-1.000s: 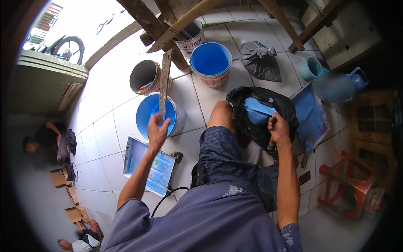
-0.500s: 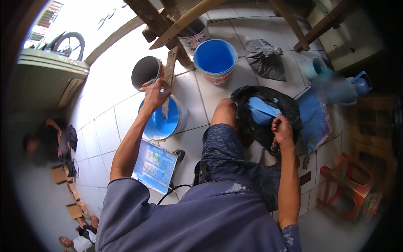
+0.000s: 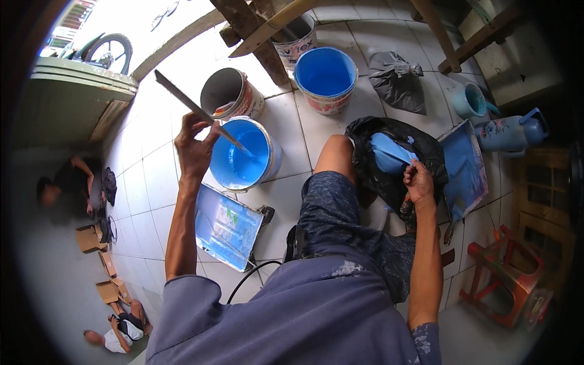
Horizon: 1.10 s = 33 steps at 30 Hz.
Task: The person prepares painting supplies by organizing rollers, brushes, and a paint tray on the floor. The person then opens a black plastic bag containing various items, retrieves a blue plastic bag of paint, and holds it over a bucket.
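My left hand (image 3: 196,145) is closed on a long flat stick (image 3: 180,92), which slants down into a blue-lined bucket (image 3: 233,173) with blue paint on its lower part. My right hand (image 3: 417,182), fingers curled, grips the edge of a light-blue sheet or bag (image 3: 389,152) inside a crumpled black plastic bag (image 3: 429,188) beside my bent knee. A blue paint tray (image 3: 222,225) lies below the bucket, and a second stained tray (image 3: 461,176) is right of the black bag.
Other buckets (image 3: 325,94) (image 3: 246,97) stand ahead under wooden beams (image 3: 271,64). A tied bag (image 3: 398,88), teal container (image 3: 467,103), blue flask (image 3: 508,137), red stool (image 3: 505,277) and wooden cabinet (image 3: 538,194) are rightward. Two people (image 3: 76,188) (image 3: 121,334) sit by cardboard boxes (image 3: 106,292) at left.
My left hand has moved up and leftward, swinging the stick from nearly upright to a slant toward the upper left. My right hand still grips the blue edge, slightly shifted in view.
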### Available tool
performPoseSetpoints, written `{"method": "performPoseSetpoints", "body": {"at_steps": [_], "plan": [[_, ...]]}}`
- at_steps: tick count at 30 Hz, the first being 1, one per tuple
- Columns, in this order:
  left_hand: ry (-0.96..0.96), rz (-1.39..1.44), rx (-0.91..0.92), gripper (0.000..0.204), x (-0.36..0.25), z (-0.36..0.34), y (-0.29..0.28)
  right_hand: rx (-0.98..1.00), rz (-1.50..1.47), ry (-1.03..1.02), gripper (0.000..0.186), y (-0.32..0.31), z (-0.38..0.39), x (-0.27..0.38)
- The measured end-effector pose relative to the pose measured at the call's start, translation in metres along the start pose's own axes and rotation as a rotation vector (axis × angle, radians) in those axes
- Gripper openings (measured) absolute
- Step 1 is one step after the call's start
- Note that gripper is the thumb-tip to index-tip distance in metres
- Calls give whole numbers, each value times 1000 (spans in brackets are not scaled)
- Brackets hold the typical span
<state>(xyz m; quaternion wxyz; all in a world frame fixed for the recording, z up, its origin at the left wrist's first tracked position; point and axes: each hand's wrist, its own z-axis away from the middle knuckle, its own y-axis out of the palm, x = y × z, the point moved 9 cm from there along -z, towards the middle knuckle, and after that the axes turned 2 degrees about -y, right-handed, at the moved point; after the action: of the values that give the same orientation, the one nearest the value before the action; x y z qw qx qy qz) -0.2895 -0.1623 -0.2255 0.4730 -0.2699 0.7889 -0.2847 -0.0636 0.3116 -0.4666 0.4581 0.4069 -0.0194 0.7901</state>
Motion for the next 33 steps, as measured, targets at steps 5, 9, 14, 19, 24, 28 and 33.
{"method": "performPoseSetpoints", "body": {"at_steps": [5, 9, 14, 19, 24, 28, 33], "plan": [[-7, 76, -143, 32, -8, 1, -21, -12, 26, -8, 15, -2, 2, 2], [-14, 69, -113, 31, -10, -6, -20, 9, 9, -1, 15, 4, 2, 0], [-63, 103, -182, 31, -6, -11, -30, 2, 13, -9, 15, -1, -1, 0], [-169, 57, -81, 30, -8, -7, -18, 5, -12, -9, 14, -2, -4, 0], [-147, -43, -51, 33, 20, 5, -3, 13, 7, -11, 14, 2, -3, -3], [-195, -105, -84, 40, 59, 16, 4, 16, 14, -16, 15, -2, -4, -1], [-355, -182, -234, 42, 114, 40, -1, -2, 19, -8, 15, 0, -5, -2]]}}
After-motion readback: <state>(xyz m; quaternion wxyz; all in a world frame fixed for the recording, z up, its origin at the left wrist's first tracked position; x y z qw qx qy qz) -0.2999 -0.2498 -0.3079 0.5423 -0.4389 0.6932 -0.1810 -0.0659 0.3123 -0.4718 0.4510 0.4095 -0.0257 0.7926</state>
